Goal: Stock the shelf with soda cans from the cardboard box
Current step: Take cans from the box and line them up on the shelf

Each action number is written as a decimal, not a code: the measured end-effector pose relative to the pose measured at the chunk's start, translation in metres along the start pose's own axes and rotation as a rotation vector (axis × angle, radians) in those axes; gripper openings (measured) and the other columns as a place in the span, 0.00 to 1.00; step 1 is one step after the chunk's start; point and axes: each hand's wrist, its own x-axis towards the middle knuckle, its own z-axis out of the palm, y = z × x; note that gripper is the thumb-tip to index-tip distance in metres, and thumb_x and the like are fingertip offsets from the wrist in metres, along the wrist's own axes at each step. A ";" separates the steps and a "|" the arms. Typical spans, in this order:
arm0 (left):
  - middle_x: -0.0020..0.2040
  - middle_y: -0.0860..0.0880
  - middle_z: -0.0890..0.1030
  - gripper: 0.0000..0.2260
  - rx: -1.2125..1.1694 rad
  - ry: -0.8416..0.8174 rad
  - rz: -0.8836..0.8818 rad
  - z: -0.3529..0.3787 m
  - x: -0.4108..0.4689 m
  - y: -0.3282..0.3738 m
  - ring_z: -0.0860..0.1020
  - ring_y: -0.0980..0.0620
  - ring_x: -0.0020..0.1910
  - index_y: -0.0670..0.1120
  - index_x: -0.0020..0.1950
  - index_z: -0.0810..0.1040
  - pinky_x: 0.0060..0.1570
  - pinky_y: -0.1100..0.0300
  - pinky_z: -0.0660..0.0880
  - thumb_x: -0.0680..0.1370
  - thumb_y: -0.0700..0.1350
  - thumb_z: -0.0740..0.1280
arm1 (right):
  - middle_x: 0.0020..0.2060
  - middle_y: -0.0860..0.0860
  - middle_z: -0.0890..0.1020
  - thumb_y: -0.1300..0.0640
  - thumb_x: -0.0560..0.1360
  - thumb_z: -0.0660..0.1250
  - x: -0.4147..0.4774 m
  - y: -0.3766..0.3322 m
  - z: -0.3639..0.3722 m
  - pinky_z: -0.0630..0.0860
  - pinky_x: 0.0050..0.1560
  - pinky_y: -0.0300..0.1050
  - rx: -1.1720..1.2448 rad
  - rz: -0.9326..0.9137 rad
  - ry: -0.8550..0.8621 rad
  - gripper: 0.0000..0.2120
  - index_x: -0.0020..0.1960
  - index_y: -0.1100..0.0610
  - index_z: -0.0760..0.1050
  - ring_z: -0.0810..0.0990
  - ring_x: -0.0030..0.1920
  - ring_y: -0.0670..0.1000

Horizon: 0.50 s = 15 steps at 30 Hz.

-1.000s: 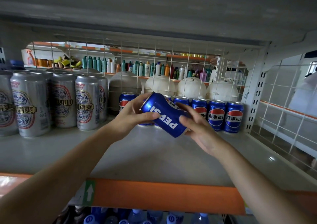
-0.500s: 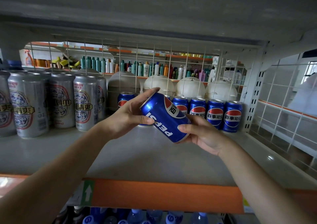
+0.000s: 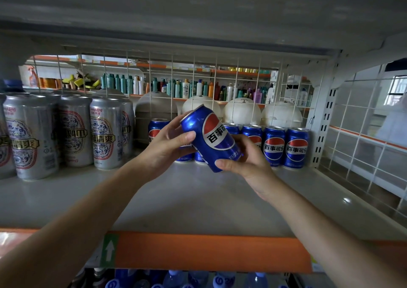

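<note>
A blue Pepsi can [image 3: 210, 137] hangs tilted above the grey shelf [image 3: 187, 201], its top leaning up and to the left. My left hand [image 3: 168, 147] grips its upper end with thumb and fingers. My right hand [image 3: 246, 164] holds its lower end, thumb curled under the base. Behind them a row of several blue Pepsi cans [image 3: 284, 146] stands upright along the wire back grid; some are hidden by my hands. The cardboard box is out of view.
Several tall silver beer cans [image 3: 66, 131] stand at the shelf's left. A wire grid wall [image 3: 363, 146] closes the right side. An orange strip [image 3: 198, 250] edges the shelf front, with bottle caps [image 3: 176, 279] below. White domed items [image 3: 242, 111] sit behind the back grid.
The can has turned in my hands: the PEPSI lettering rolled away and the round logo with Chinese characters now faces me. It also stands more upright than before.
</note>
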 end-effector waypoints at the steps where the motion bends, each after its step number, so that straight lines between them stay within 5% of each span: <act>1: 0.54 0.50 0.82 0.43 0.001 0.017 0.013 0.001 0.000 -0.001 0.80 0.51 0.55 0.47 0.65 0.71 0.48 0.60 0.78 0.54 0.58 0.80 | 0.56 0.53 0.80 0.48 0.51 0.77 0.001 0.001 0.002 0.78 0.54 0.48 -0.034 -0.014 0.013 0.37 0.58 0.54 0.71 0.79 0.57 0.53; 8: 0.52 0.47 0.82 0.41 0.038 0.137 0.055 -0.002 0.002 -0.005 0.81 0.48 0.52 0.44 0.62 0.73 0.45 0.59 0.79 0.54 0.58 0.80 | 0.58 0.45 0.77 0.34 0.42 0.79 0.004 0.003 0.006 0.78 0.56 0.43 -0.059 0.032 -0.091 0.48 0.59 0.43 0.69 0.78 0.58 0.43; 12: 0.49 0.48 0.82 0.37 0.044 0.056 0.064 -0.006 -0.001 0.000 0.81 0.49 0.49 0.44 0.61 0.73 0.44 0.60 0.78 0.57 0.56 0.80 | 0.62 0.50 0.77 0.36 0.46 0.80 0.004 -0.002 0.001 0.75 0.59 0.47 0.059 0.123 -0.196 0.56 0.69 0.48 0.64 0.76 0.62 0.48; 15: 0.46 0.49 0.83 0.33 0.045 -0.025 0.066 -0.006 -0.003 0.005 0.82 0.51 0.47 0.44 0.58 0.74 0.44 0.60 0.78 0.58 0.55 0.80 | 0.60 0.49 0.79 0.40 0.49 0.82 0.000 -0.010 -0.005 0.77 0.52 0.43 0.143 0.196 -0.296 0.52 0.68 0.49 0.66 0.78 0.61 0.50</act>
